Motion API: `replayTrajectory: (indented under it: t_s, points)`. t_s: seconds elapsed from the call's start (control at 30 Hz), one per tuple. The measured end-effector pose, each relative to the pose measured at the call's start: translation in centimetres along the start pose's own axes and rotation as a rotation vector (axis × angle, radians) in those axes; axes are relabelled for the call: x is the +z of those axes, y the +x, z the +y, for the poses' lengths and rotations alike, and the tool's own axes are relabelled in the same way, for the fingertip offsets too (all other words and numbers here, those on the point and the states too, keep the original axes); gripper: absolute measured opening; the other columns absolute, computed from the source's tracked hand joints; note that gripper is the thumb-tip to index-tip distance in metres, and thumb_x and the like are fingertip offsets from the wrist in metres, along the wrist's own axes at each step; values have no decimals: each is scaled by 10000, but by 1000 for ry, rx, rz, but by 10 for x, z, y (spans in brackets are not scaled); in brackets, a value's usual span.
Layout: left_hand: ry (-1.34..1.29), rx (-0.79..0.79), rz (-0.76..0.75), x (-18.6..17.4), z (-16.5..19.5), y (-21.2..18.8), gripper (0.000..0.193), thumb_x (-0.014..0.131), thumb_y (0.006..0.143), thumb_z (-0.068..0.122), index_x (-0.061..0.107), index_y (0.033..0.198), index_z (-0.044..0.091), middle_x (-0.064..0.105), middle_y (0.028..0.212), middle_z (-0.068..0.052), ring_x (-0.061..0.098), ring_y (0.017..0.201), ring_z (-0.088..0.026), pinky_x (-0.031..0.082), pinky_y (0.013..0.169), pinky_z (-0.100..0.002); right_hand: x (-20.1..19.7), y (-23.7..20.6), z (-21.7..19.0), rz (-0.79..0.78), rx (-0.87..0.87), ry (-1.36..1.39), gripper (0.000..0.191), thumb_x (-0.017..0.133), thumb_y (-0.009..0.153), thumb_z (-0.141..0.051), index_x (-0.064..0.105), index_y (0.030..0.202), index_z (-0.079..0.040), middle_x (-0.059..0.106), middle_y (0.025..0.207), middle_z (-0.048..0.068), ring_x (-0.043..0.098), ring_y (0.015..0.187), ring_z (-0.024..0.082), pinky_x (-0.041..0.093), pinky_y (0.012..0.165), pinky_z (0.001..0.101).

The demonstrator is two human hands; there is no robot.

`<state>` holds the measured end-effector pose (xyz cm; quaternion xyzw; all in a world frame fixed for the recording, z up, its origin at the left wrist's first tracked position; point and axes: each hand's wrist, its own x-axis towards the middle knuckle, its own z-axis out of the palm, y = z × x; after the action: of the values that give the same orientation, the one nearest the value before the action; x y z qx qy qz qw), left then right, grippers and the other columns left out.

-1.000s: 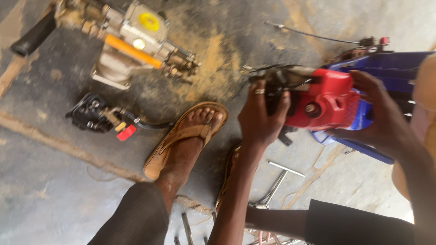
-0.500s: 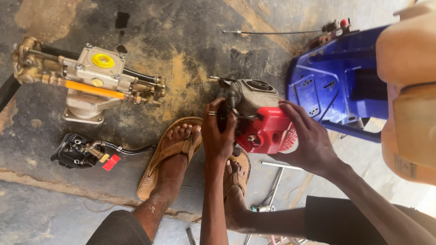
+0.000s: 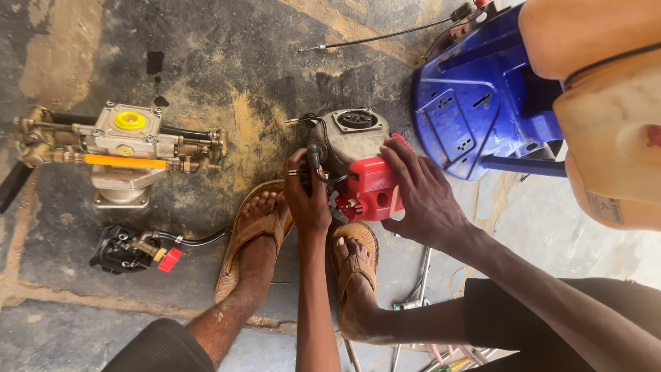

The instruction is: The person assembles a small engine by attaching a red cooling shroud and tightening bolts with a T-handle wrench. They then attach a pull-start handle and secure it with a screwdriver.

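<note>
A small engine (image 3: 352,148) with a grey housing and a red fuel tank rests on the concrete floor just beyond my feet. My left hand (image 3: 307,196), a ring on one finger, grips the engine's near left side by a black hose. My right hand (image 3: 421,196) clasps the red tank from the right. Both of my feet in brown sandals (image 3: 249,238) sit right under the engine.
A brass-and-grey pump unit (image 3: 127,148) with a yellow cap lies at left, a black part with a red tag (image 3: 131,251) below it. A blue frame (image 3: 475,110) with a pale tank (image 3: 606,103) stands at right. Metal tools (image 3: 416,303) lie by my right leg.
My hands carried the engine leftward, away from the blue frame, and lowered it to the floor in front of my feet. The view has also shifted.
</note>
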<state>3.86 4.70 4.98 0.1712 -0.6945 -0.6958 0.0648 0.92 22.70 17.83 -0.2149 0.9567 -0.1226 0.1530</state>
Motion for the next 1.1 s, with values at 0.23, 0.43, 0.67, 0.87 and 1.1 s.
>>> replayTrajectory:
  t_s: [0.23,0.43,0.67,0.87,1.1]
  points:
    - [16,-1,11,6,2,-11,338,554,1050,181,599,1335,4,663,1136,-122,646,965,-182,539,823,-326,-5,-15,9,-19,-2,31,1201,924,572,-479,292,1502,-59,349,1564,147,463,1385,369,364,1163,495]
    - [100,67,33,8,-1,-15,332,579,1016,157,618,1306,2,686,1100,-111,676,932,-182,554,789,-334,-4,-18,23,-211,72,-41,1261,898,606,-544,228,1589,-122,274,1599,114,422,1373,382,377,1140,475]
    - [105,79,49,5,5,-20,320,596,1029,184,634,1292,8,691,1102,-109,678,950,-179,555,811,-337,-10,-27,18,-32,-51,60,1182,922,587,-419,278,1523,-90,328,1571,157,430,1385,399,394,1155,465]
    - [23,-80,123,2,34,-28,304,583,1020,181,644,1268,16,691,1132,-102,647,944,-178,530,820,-316,-17,-33,9,-27,-15,156,1185,954,519,-342,319,1472,-40,370,1539,176,465,1345,392,395,1130,463]
    - [506,452,76,55,72,-36,385,425,1133,303,691,1125,25,717,1156,-143,692,1097,-280,520,1039,-472,-15,-48,11,97,-111,177,1184,952,560,-375,316,1494,-22,393,1527,192,459,1395,401,384,1161,466]
